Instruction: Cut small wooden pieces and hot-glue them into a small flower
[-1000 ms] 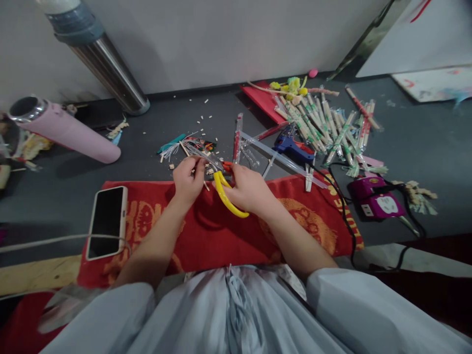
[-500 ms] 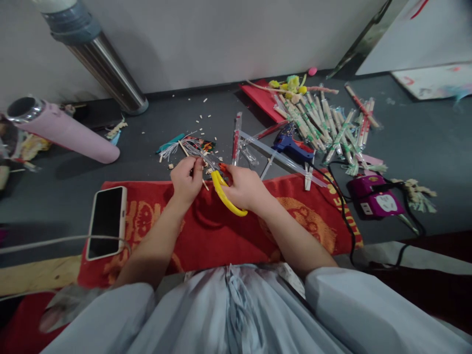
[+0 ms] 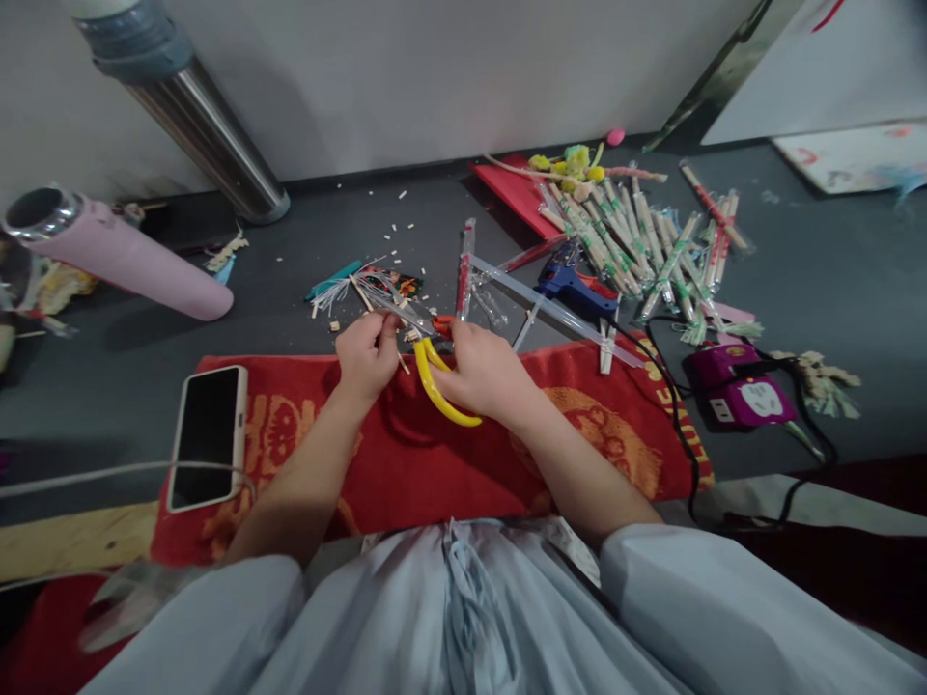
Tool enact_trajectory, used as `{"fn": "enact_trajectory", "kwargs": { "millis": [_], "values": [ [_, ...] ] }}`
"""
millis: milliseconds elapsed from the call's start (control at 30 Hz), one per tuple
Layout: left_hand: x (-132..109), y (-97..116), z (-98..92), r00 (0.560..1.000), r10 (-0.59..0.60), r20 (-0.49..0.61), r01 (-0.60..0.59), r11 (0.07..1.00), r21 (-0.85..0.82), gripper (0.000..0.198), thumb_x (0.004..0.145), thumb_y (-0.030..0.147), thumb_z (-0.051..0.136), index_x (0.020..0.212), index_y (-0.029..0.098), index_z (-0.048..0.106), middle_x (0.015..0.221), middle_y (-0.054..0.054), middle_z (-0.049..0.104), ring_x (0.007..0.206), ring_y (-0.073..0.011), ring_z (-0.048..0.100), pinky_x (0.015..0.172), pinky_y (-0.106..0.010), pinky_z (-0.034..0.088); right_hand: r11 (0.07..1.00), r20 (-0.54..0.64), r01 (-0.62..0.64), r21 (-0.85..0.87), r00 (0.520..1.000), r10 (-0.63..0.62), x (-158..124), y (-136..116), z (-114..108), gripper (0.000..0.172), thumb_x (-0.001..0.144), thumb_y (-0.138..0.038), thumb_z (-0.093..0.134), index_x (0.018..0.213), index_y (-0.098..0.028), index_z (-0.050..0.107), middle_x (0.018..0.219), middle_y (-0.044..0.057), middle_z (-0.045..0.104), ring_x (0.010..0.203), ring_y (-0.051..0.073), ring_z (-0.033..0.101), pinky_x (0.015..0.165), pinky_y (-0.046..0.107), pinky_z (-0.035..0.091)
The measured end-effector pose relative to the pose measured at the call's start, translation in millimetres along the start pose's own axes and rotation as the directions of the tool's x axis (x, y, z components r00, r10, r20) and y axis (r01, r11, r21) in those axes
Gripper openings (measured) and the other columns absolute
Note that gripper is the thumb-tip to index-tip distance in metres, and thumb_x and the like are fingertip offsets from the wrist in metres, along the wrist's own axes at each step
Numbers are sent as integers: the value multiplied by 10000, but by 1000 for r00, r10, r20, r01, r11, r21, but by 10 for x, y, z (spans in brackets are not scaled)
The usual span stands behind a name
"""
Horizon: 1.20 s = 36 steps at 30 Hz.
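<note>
My right hand (image 3: 484,372) is closed around the yellow handles of a pair of scissors (image 3: 439,394). The handles are spread a little, and the blades point up and left, right beside the fingers of my left hand (image 3: 366,352). That hand is pinched shut; whatever lies between its thumb and fingers is too small to make out. Just beyond it are thin pale strands (image 3: 373,285) and a teal stick-shaped item (image 3: 333,280). Small white cut bits (image 3: 396,257) are scattered behind both hands. Beneath my wrists lies a red towel (image 3: 435,473).
A phone (image 3: 208,439) rests on the towel's left end. Farther left are a pink bottle (image 3: 137,261) and a steel flask (image 3: 217,135). To the right lie a blue glue gun (image 3: 572,282), several wrapped sticks (image 3: 615,227), and a purple power adapter (image 3: 731,386) with a black cord.
The scissors' handles have spread apart in my right hand, and the blades have shifted slightly. My left hand stays almost where it was, still pinched.
</note>
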<state>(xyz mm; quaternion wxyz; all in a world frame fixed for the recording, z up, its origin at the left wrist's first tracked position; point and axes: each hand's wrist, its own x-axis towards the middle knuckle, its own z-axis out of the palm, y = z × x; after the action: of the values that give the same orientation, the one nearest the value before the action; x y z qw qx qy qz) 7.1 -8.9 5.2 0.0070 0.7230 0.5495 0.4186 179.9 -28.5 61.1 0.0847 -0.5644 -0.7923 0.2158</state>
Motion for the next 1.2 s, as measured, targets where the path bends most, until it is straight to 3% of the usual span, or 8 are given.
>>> {"fn": "enact_trajectory", "kwargs": {
  "millis": [200,400,700,800,933,1200],
  "values": [
    [-3,26,1,998,-66,16,66,998,-14,487,947,480,305,667,182,570,547,-5,550,503,-102,463,517,-250,334,997,-80,59,-47,995,-62,-11,30,42,545,879,-489,425,1184,-46,511,1130,191,626,1074,324,586,921,397,437],
    [-19,2,42,993,-120,-24,118,991,-59,523,931,497,314,652,161,603,500,0,521,470,-93,457,489,-233,313,994,-142,93,-59,985,-100,18,72,87,723,861,-658,366,1171,-23,519,1115,221,606,1062,348,568,925,435,430],
    [8,4,31,986,-158,43,164,965,-203,527,908,528,377,649,150,637,495,-10,529,462,-90,461,471,-231,330,991,-191,123,-50,973,-131,46,147,131,839,820,-748,330,1200,-25,521,1125,220,594,1083,335,546,946,434,423],
    [3,-13,66,970,-221,100,242,907,-344,555,886,594,393,638,153,621,471,7,482,423,-79,409,427,-227,305,991,-197,128,-46,971,-134,52,161,141,834,822,-750,313,1188,-31,524,1110,218,597,1072,333,549,932,432,427],
    [-10,-60,122,932,-295,209,361,750,-555,528,831,633,482,631,158,596,485,23,450,384,-54,338,371,-211,247,989,-201,125,-79,970,-138,55,171,138,810,828,-745,300,1126,-33,543,1062,221,602,1033,335,557,926,438,423],
    [31,-50,88,908,-281,310,418,580,-699,474,771,608,601,603,166,588,415,60,344,349,-29,242,354,-194,182,989,-160,131,-66,977,-140,53,172,111,810,827,-745,311,1129,-30,541,1072,212,611,1032,338,569,920,435,435]
  ]
}}
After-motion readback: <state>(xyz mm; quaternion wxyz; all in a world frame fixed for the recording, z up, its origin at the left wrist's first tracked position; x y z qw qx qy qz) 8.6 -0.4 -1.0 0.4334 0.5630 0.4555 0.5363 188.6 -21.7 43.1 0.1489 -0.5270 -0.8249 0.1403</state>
